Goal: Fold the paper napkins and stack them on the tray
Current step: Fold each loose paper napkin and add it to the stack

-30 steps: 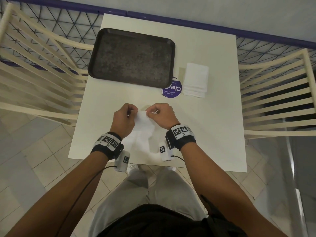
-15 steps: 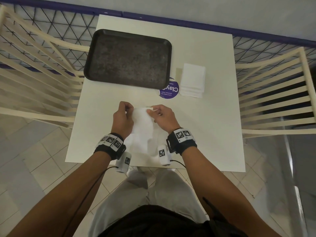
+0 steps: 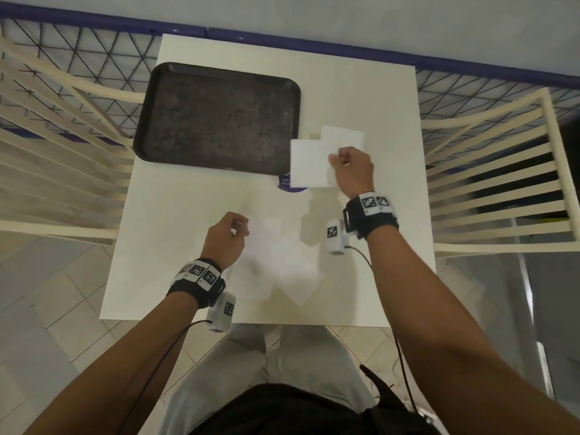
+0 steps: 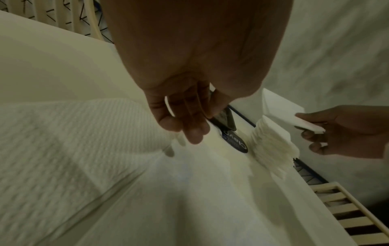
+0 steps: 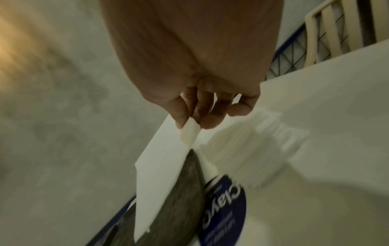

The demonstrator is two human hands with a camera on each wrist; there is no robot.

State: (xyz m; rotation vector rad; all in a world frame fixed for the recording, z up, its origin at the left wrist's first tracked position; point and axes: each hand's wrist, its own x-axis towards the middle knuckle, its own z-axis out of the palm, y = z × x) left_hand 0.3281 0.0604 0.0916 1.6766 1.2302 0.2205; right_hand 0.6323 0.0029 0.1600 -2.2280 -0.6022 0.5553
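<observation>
— Fingers? Right hand [image 3: 353, 171] pinching a folded napkin [image 3: 309, 166] by its corner, thumb against fingertip, lifted above the napkin stack [image 3: 343, 138]. Left hand [image 3: 224, 238] loosely curled, fingertips on the unfolded napkin [image 3: 279, 265].

— Around them? Purple sticker [image 5: 223, 208] under the held napkin, dark tray [image 3: 219, 117] just left of it. Held napkin's long axis toward the tray; flat napkin skewed on the table [image 3: 188, 199].
</observation>
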